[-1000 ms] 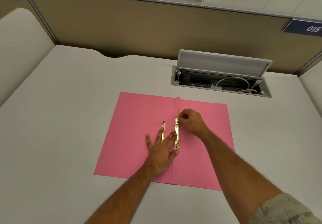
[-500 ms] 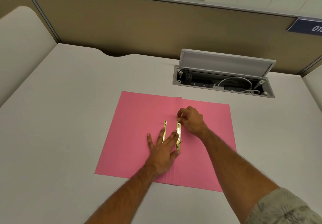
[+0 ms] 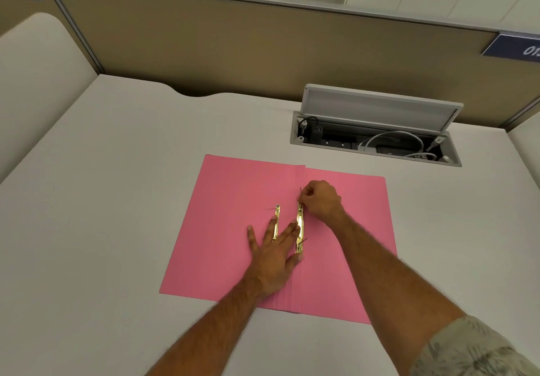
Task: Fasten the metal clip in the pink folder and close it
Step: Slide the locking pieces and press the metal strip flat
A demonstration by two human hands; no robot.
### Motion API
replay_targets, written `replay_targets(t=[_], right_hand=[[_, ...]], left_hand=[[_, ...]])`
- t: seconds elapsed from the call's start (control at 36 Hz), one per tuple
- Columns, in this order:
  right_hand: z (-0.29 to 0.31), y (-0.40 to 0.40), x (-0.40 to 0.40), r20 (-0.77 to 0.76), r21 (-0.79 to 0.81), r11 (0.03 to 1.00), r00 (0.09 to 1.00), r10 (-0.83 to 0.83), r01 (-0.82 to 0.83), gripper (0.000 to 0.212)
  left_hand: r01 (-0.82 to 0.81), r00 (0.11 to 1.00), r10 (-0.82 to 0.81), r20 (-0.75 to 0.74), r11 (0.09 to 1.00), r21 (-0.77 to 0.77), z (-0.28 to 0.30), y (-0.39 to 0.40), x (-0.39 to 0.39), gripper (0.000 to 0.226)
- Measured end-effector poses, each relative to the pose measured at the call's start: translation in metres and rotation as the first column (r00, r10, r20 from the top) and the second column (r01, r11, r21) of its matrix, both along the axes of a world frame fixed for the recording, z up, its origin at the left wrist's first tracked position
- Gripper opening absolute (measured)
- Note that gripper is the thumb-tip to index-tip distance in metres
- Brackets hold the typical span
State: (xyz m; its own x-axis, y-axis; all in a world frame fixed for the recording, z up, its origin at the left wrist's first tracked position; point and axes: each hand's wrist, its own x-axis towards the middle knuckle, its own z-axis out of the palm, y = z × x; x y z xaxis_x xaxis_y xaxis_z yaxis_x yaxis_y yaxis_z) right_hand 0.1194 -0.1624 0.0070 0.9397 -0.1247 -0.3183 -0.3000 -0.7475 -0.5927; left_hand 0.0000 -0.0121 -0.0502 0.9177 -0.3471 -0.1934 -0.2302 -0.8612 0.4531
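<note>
The pink folder lies open and flat on the desk. A gold metal clip bar runs along its centre fold, with thin prongs standing up at its far end and near its lower end. A second gold strip lies on the left leaf, partly under my fingers. My left hand rests flat with spread fingers, its fingertips pressing on both strips. My right hand is pinched on the far prong at the top of the clip bar.
An open cable box with a raised lid, plugs and white cables is sunk into the desk behind the folder. A tan partition closes the back. The white desk stretches left of the folder.
My right hand has shifted slightly along the top of the clip bar, still pinching the prong. My left hand stays pressed flat.
</note>
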Motion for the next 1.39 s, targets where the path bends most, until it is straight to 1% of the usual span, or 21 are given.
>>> replay_targets(t=[0.06, 0.11, 0.19, 0.25, 0.33, 0.44, 0.56, 0.67, 0.81, 0.92, 1.03, 1.14, 1.25, 1.33, 1.39], right_hand=[[0.000, 0.001, -0.001, -0.011, 0.045, 0.996, 0.997, -0.075, 0.075, 0.005], [0.002, 0.001, -0.002, -0.018, 0.095, 0.984, 0.989, -0.148, 0.149, 0.009], [0.003, 0.003, -0.003, -0.031, 0.115, 0.975, 0.982, -0.187, 0.190, 0.013], [0.003, 0.003, -0.004, -0.029, 0.120, 0.972, 0.980, -0.199, 0.201, 0.012], [0.002, 0.001, -0.005, -0.013, 0.141, 0.972, 0.982, -0.187, 0.187, 0.005], [0.002, -0.005, -0.008, 0.000, 0.164, 0.974, 0.988, -0.156, 0.154, 0.011], [0.004, -0.010, -0.017, 0.002, 0.216, 0.962, 0.986, -0.170, 0.165, 0.014], [0.008, -0.015, -0.033, -0.041, 0.285, 0.943, 0.985, -0.170, 0.174, 0.012], [0.013, -0.016, -0.062, -0.169, 0.306, 0.943, 0.982, -0.082, 0.132, 0.017], [0.018, -0.014, -0.082, -0.216, 0.282, 0.958, 0.976, 0.007, 0.056, 0.022], [0.018, -0.016, -0.096, -0.125, 0.248, 0.969, 0.991, 0.049, -0.016, 0.010], [0.011, -0.016, -0.111, -0.027, 0.087, 0.985, 0.988, 0.151, -0.148, 0.018], [0.004, -0.013, -0.124, 0.090, -0.041, 0.970, 0.966, 0.241, -0.239, 0.022], [0.000, -0.010, -0.132, 0.134, -0.140, 0.949, 0.944, 0.302, -0.283, 0.022], [-0.003, -0.009, -0.137, 0.166, -0.163, 0.946, 0.937, 0.307, -0.281, 0.022]], left_hand=[[0.001, 1.000, -0.001, 0.000, 1.000, -0.004, 0.000, 0.000, 0.000, 0.064], [0.006, 1.000, -0.006, 0.006, 1.000, 0.001, 0.001, 0.000, 0.000, 0.064], [0.008, 1.000, -0.008, 0.007, 1.000, 0.003, 0.001, 0.000, 0.000, 0.064], [0.003, 1.000, -0.003, 0.003, 1.000, -0.007, 0.000, 0.000, 0.000, 0.064], [0.001, 1.000, -0.001, -0.002, 1.000, -0.018, -0.001, 0.000, 0.001, 0.063], [-0.003, 1.000, 0.003, 0.006, 1.000, -0.030, -0.004, 0.001, 0.001, 0.063], [-0.009, 1.000, 0.010, 0.014, 0.999, -0.045, -0.005, 0.001, 0.001, 0.063], [-0.002, 1.000, 0.004, 0.030, 0.999, -0.054, -0.008, 0.002, 0.003, 0.064], [-0.012, 1.000, 0.013, 0.024, 0.998, -0.059, -0.008, -0.001, 0.003, 0.064], [-0.028, 1.000, 0.028, 0.003, 0.995, -0.092, -0.007, -0.001, 0.003, 0.061], [-0.025, 1.000, 0.025, 0.000, 0.996, -0.087, -0.006, 0.000, 0.003, 0.064], [-0.015, 1.000, 0.015, -0.005, 0.995, -0.098, -0.006, 0.002, 0.003, 0.064], [-0.005, 1.000, 0.004, -0.015, 0.996, -0.093, -0.002, 0.002, 0.002, 0.062], [0.001, 1.000, -0.002, -0.030, 0.998, -0.060, 0.002, 0.002, 0.002, 0.058], [0.004, 0.999, -0.006, -0.034, 0.999, -0.044, 0.005, 0.002, 0.002, 0.056]])
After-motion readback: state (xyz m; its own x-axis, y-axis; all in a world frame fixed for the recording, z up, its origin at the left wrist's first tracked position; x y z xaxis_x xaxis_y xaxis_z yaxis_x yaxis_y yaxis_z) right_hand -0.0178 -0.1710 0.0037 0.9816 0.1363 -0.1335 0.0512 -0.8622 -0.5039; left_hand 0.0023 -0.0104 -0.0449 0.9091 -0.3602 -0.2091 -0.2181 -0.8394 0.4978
